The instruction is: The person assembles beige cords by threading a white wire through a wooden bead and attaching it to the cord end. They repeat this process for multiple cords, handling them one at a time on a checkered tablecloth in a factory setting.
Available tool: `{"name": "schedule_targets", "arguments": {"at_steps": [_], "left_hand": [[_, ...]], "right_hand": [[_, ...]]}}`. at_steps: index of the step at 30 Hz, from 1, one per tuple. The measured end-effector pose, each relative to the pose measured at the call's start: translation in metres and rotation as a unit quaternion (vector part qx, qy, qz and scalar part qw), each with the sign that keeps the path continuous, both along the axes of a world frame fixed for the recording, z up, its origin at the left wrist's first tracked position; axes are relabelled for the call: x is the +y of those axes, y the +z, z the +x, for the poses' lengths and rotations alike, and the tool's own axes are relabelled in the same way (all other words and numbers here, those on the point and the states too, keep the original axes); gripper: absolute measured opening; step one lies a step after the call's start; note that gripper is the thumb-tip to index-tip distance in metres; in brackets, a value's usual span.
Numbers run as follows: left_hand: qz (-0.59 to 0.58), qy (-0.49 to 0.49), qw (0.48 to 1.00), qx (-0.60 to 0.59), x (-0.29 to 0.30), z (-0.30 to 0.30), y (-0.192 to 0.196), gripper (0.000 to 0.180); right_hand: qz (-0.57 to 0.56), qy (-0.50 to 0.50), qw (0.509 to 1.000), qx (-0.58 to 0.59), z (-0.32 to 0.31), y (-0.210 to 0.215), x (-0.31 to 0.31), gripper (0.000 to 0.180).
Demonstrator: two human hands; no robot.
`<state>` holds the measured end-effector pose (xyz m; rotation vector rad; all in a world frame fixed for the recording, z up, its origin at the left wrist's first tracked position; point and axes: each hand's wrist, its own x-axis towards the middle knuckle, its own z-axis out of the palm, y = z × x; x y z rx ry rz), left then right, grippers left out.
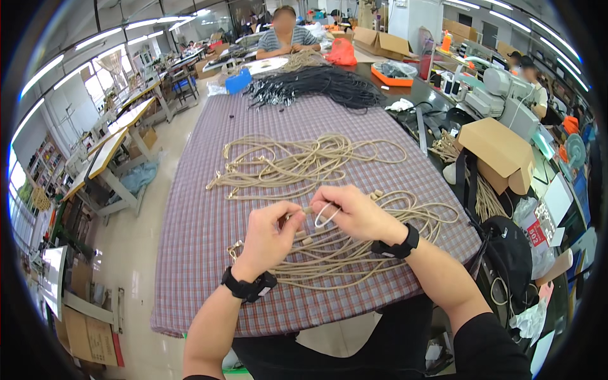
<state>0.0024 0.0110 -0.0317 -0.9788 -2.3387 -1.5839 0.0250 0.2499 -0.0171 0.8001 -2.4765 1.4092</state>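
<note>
My left hand (269, 233) is closed in a pinch around one end of a short stretch of tan cord (308, 210). Close beside it, my right hand (353, 214) pinches the same cord, and a thin white loop (318, 221) hangs from its fingers. Exact fingertip contact is partly hidden. Beneath both hands lies a bundle of tan cords (354, 261) with small tan sleeves (306, 240) among them and a brass-coloured clip (234, 248) by my left wrist. Farther off, a second bundle of tan cords (297, 166) with metal clips at its left ends rests on the checked cloth (190, 266).
A heap of black cords (316, 85) lies at the table's far end, near a blue box (239, 81) and a red bag (342, 52). Across there sits a person (285, 41). An open cardboard box (497, 152) and a black bag (508, 253) crowd the right side.
</note>
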Motion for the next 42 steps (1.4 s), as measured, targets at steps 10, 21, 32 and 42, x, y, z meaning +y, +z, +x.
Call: {"name": "schedule_targets", "arguments": {"at_steps": [10, 21, 32, 42], "left_hand": [[0.042, -0.025, 0.996, -0.079, 0.001, -0.001, -0.002, 0.019], [0.000, -0.026, 0.999, -0.044, -0.003, -0.006, -0.002, 0.018], [-0.056, -0.019, 0.998, 0.007, -0.002, -0.001, 0.004, 0.016], [-0.106, -0.029, 0.993, 0.035, -0.002, 0.002, 0.009, 0.008]], "right_hand": [[-0.006, -0.020, 0.995, 0.095, -0.005, -0.009, -0.001, 0.007], [-0.054, -0.041, 0.997, 0.024, 0.007, -0.001, -0.009, 0.011], [-0.060, -0.051, 0.995, 0.062, 0.004, -0.011, -0.008, 0.014], [-0.041, -0.083, 0.990, 0.107, 0.008, -0.014, -0.011, 0.010]]}}
